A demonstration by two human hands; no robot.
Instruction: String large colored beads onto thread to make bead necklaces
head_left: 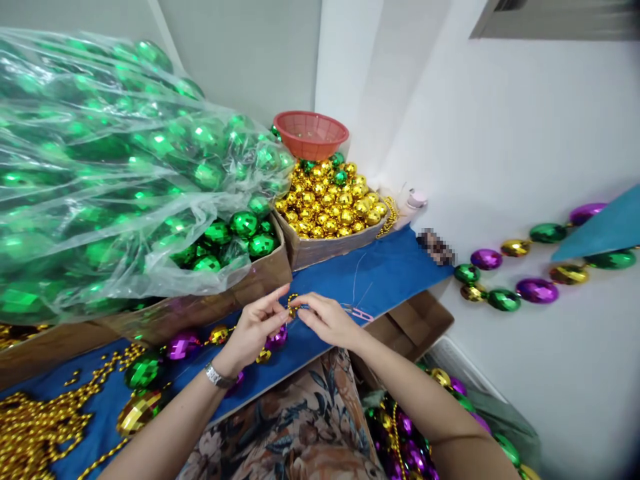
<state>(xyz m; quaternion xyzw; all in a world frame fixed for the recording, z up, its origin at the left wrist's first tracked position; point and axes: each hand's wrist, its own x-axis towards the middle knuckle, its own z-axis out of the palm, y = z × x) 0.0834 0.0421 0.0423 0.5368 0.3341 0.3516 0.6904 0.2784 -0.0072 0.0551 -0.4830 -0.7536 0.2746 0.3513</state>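
A short loop of small gold beads (293,301) stands between my two hands over the blue table. My left hand (253,327), with a metal watch on its wrist, pinches the lower part of the loop. From the other side, the fingertips of my right hand (327,321) close on the same beads. Near and under my left hand lie larger faceted balls on a string, among them a purple ball (277,337) and a gold ball (219,335). Just beyond my right hand rests a pink-handled tool (362,314), probably snips, beside a thin clear thread.
At left, a clear plastic bag (150,167) of green balls bulges over a cardboard box. Gold balls (330,200) fill another box below a red basket (311,137). Gold bead strands (40,427) heap at lower left. Finished-looking garlands (537,291) hang at right.
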